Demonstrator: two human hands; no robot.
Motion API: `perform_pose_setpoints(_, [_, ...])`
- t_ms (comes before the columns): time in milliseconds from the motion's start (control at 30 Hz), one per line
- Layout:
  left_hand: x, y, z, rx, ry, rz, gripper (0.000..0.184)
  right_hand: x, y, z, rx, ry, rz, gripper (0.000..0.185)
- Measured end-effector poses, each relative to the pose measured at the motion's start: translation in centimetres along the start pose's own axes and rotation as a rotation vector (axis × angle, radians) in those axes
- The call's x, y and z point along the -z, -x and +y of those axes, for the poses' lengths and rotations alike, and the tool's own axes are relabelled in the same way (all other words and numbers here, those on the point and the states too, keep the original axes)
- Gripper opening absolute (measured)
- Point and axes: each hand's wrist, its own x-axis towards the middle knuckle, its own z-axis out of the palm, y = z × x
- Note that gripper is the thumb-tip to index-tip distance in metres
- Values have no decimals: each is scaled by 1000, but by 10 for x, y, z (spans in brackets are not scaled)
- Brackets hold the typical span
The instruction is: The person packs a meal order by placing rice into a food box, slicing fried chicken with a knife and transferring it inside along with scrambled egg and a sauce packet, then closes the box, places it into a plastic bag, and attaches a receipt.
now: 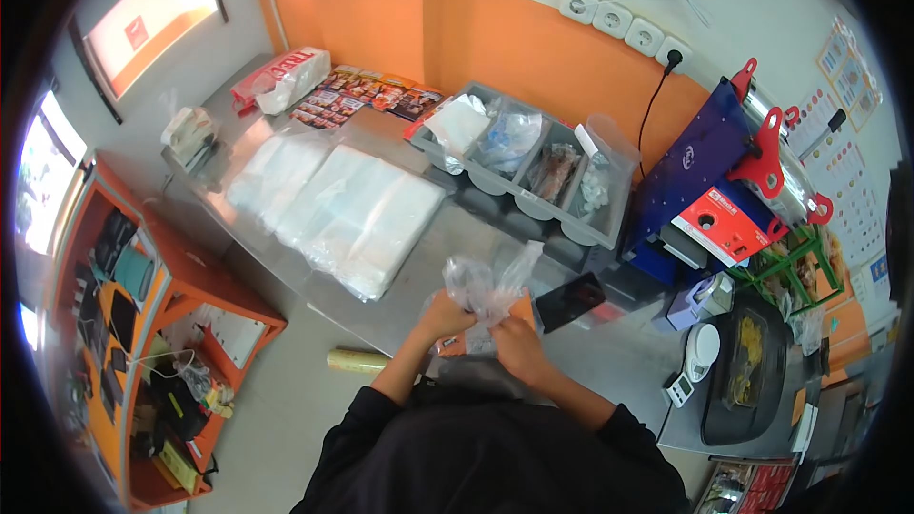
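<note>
A clear plastic bag [486, 286] stands gathered between my two hands at the near edge of the metal table, its loose top spreading upward. My left hand [445, 317] is closed on the bag's left side. Gripping the same bag from the right, my right hand [517, 343] has its fingers bent around the plastic. Something orange with print [465, 343] shows below and between the hands; whether it is inside the bag, I cannot tell. Just right of the bag, a black phone [571, 302] lies on the table.
Stacks of clear plastic bags [367, 214] lie on the left of the metal table [419, 300]. A grey divided bin [533, 167] stands at the back. To the right are a blue machine [681, 167], a white scale [703, 347] and a black tray [771, 409]. An orange shelf [162, 309] stands left.
</note>
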Motion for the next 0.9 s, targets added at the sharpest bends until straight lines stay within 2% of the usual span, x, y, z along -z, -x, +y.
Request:
perform_pose_setpoints(133, [-4, 4, -1, -7, -8, 77, 30, 3, 6, 12, 77, -186, -118, 21])
perform_pose_setpoints(200, [-7, 3, -2, -37, -21, 86, 30, 1, 6, 10, 53, -296, -102, 23])
perform_pose_setpoints(367, [-22, -7, -23, -117, -154, 99, 34, 1, 14, 4, 24, -324, -74, 18])
perform_pose_setpoints(433, [-14, -15, -25, -55, -130, -53, 36, 10, 22, -3, 14, -331, -55, 16])
perform_pose_setpoints(467, [-3, -18, -19, -60, -133, -47, 36, 17, 31, -10, 9, -433, -71, 15])
perform_pose_setpoints(533, [26, -29, -2, -190, -67, -350, 35, 21, 48, -10, 16, -531, -96, 16])
perform_pose_setpoints(567, [42, -37, 15, -188, -66, -339, 35, 20, 56, -7, -157, -514, 6, 18])
perform_pose_setpoints(600, [58, -46, 41, -243, 49, -522, 27, 20, 61, -5, -333, -497, 107, 22])
perform_pose_setpoints(667, [88, -58, 98, -350, 283, -894, 11, 41, 55, -19, -348, -544, 173, 25])
perform_pose_setpoints(700, [102, -61, 126, -348, 280, -894, 11, 51, 47, -23, -367, -588, 247, 28])
perform_pose_setpoints(767, [119, -57, 175, -409, -120, -1029, 7, 47, 25, -19, -285, -606, 221, 26])
perform_pose_setpoints(800, [120, -50, 186, -411, -124, -1036, 7, 43, 13, -16, -203, -619, 192, 25])
perform_pose_setpoints(867, [120, -35, 201, -609, 43, -843, 6, 33, -16, -7, -161, -613, 133, 21])
perform_pose_setpoints(900, [124, -20, 206, -608, 40, -841, 6, 30, -27, -7, -109, -606, 66, 18])
